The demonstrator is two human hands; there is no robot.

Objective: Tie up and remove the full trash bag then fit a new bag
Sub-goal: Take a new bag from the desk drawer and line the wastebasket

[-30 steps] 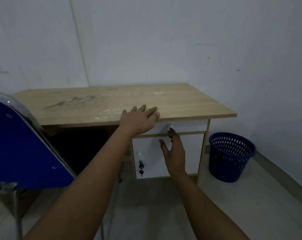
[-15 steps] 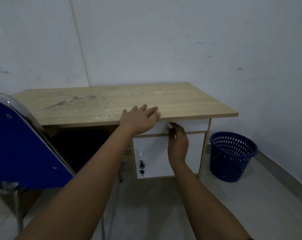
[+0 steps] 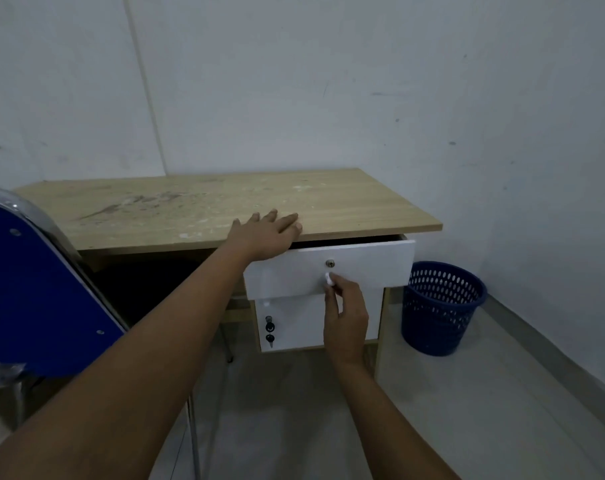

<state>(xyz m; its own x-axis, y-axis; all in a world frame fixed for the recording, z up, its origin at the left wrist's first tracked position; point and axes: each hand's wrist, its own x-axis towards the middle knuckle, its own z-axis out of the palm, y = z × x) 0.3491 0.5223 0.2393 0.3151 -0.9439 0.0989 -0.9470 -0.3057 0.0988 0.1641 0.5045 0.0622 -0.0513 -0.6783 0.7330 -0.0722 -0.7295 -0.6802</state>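
Note:
A blue perforated trash bin [image 3: 441, 308] stands on the floor to the right of the desk, with no bag visible in it. My right hand [image 3: 346, 313] pinches the white knob [image 3: 329, 278] of the desk's top drawer [image 3: 363, 268], which is pulled partly out. The drawer's inside is dark and hidden. My left hand [image 3: 264, 233] rests flat on the front edge of the wooden desk top [image 3: 190, 209], fingers straight.
A blue chair back [image 3: 34, 289] with a metal frame stands close at the left. Below the drawer is a white cabinet door [image 3: 294, 323] with keys in its lock. White walls close in behind and to the right; the grey floor lies in front.
My right hand reached the drawer knob, took hold of it and pulled the drawer partly out toward me. My left hand stayed on the desk edge.

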